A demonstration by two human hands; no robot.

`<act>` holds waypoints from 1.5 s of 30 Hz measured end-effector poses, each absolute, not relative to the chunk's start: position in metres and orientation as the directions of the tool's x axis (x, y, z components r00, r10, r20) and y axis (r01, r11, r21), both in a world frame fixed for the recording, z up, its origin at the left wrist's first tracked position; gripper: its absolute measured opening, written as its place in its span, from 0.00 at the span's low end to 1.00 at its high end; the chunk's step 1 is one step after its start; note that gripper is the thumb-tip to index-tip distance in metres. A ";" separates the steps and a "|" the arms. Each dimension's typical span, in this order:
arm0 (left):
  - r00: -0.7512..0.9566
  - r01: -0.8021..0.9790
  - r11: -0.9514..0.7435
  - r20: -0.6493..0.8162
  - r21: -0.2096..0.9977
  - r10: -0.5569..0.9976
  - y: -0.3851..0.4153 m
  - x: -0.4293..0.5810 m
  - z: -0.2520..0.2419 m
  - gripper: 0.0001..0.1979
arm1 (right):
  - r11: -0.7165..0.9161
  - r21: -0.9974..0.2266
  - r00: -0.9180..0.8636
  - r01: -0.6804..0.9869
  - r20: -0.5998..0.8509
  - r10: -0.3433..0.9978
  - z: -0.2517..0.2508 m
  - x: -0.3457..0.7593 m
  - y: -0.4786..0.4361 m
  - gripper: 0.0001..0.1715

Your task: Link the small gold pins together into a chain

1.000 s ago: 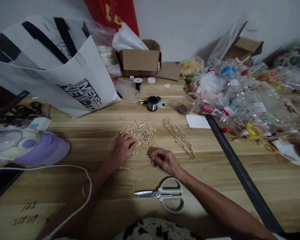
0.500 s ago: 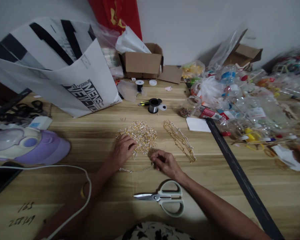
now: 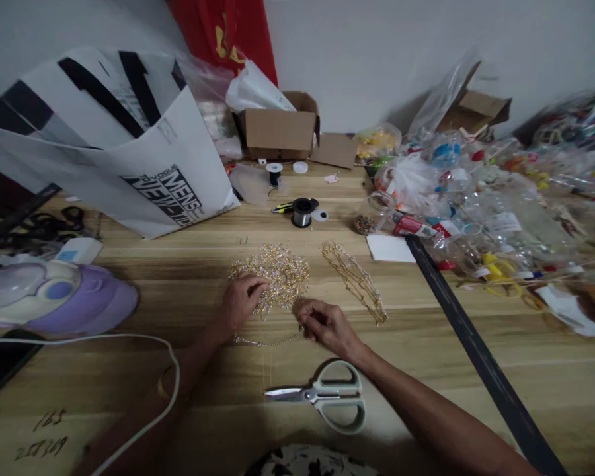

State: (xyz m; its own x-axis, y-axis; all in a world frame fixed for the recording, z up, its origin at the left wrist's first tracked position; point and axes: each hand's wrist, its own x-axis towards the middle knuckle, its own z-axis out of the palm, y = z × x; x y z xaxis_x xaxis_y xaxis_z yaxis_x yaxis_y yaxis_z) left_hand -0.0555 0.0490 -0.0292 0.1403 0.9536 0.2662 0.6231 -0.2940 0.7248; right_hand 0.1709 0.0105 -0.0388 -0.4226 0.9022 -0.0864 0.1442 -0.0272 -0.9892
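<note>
Small heap of shiny gold-and-clear beads [image 3: 280,270] lies just ahead, between both hands; left hand [image 3: 240,301], nearer, overlaps its edge, fingers narrow, contents unclear; right hand [image 3: 328,326], pinched, holds a thin silvery beaded strand [image 3: 268,345] running crosswise leftward.

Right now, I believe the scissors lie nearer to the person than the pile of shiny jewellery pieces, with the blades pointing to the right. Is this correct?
Not entirely: the head view shows the blades pointing to the left. The scissors do lie nearer to the person than the pile of shiny jewellery pieces.
</note>
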 end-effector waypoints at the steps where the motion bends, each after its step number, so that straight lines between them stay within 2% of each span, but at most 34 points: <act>1: 0.127 0.610 -0.277 0.253 0.742 0.959 0.049 -0.055 -0.028 0.08 | -0.029 -0.989 -0.423 0.144 -0.088 0.902 -0.039 0.171 0.010 0.16; 9: 0.026 0.445 -0.125 0.126 0.887 0.992 0.049 -0.055 -0.021 0.10 | -0.031 -0.988 -0.430 0.154 -0.095 0.898 -0.038 0.171 0.011 0.14; 15: -0.014 0.346 -0.069 0.078 0.936 0.997 0.050 -0.058 -0.019 0.11 | -0.024 -0.990 -0.436 0.142 -0.084 0.896 -0.037 0.171 0.011 0.13; 19: -0.153 0.358 -0.008 0.067 0.934 0.986 0.052 -0.064 -0.008 0.10 | -0.025 -0.991 -0.438 0.133 -0.081 0.895 -0.036 0.171 0.011 0.14; 22: -0.299 0.441 0.041 0.104 0.896 0.948 0.055 -0.076 -0.004 0.09 | -0.028 -0.991 -0.433 0.129 -0.081 0.898 -0.034 0.170 0.011 0.15; 25: -0.338 0.652 0.060 0.219 0.756 0.915 0.057 -0.093 -0.003 0.09 | -0.031 -0.992 -0.435 0.124 -0.082 0.897 -0.032 0.170 0.011 0.15; 27: -0.288 0.835 0.062 0.338 0.547 0.896 0.058 -0.106 -0.002 0.09 | -0.036 -0.992 -0.436 0.122 -0.086 0.896 -0.030 0.170 0.011 0.16; 29: -0.186 0.953 0.074 0.376 0.295 0.908 0.058 -0.119 -0.001 0.09 | -0.036 -0.992 -0.437 0.124 -0.087 0.895 -0.030 0.170 0.011 0.16; 32: -0.060 0.998 0.066 0.388 -0.002 0.920 0.056 -0.133 -0.001 0.10 | -0.034 -0.992 -0.442 0.122 -0.085 0.893 -0.029 0.170 0.011 0.15; 34: 0.034 0.995 0.004 0.395 -0.096 0.918 0.055 -0.135 -0.002 0.10 | -0.032 -0.992 -0.445 0.125 -0.085 0.892 -0.029 0.170 0.011 0.15; 36: 0.038 0.998 -0.011 0.444 -0.063 0.895 0.056 -0.131 -0.003 0.09 | -0.028 -0.991 -0.446 0.131 -0.084 0.891 -0.030 0.170 0.011 0.15; 39: 0.171 0.965 -0.238 0.427 0.108 0.888 0.056 -0.111 -0.007 0.09 | -0.024 -0.991 -0.449 0.131 -0.081 0.890 -0.032 0.170 0.011 0.15; 42: 0.348 0.854 -0.453 0.368 0.254 0.862 0.054 -0.086 -0.011 0.10 | -0.023 -0.991 -0.451 0.129 -0.079 0.889 -0.034 0.170 0.011 0.15; 45: 0.421 0.801 -0.517 0.331 0.301 0.845 0.050 -0.067 -0.015 0.08 | -0.017 -0.991 -0.448 0.133 -0.075 0.891 -0.034 0.170 0.011 0.16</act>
